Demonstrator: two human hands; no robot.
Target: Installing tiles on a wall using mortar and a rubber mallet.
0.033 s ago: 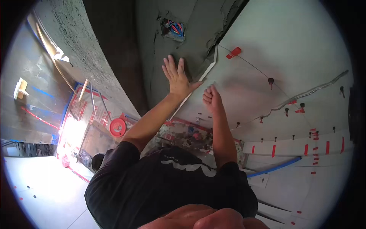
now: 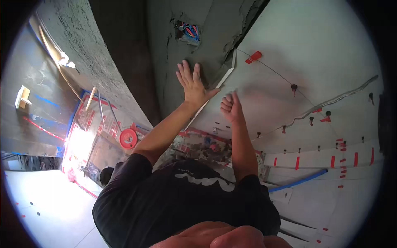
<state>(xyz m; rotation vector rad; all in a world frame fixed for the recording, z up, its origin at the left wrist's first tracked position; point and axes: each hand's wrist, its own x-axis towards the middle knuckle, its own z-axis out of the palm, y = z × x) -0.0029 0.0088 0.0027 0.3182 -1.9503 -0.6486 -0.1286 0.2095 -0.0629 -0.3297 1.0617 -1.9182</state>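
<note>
My left hand is open, its fingers spread against the grey cement-coated wall. Its thumb reaches across the white edge of a large pale tile panel. Just right of it, my right hand is curled closed in front of the panel, thumb pointing up. What those fingers hold, if anything, is too small to make out. A recessed box with blue and red wires sits in the cement above my left hand. Along the tile joint are a red wedge and a dark-knobbed clip.
A rough concrete edge runs down at the left. Below it hangs a red round reel. Several more clips, red strips and a blue bar show at the right. Rubble lies on the floor behind my arms.
My right hand has shifted very slightly, its thumb a little higher. My left hand stays in place on the wall.
</note>
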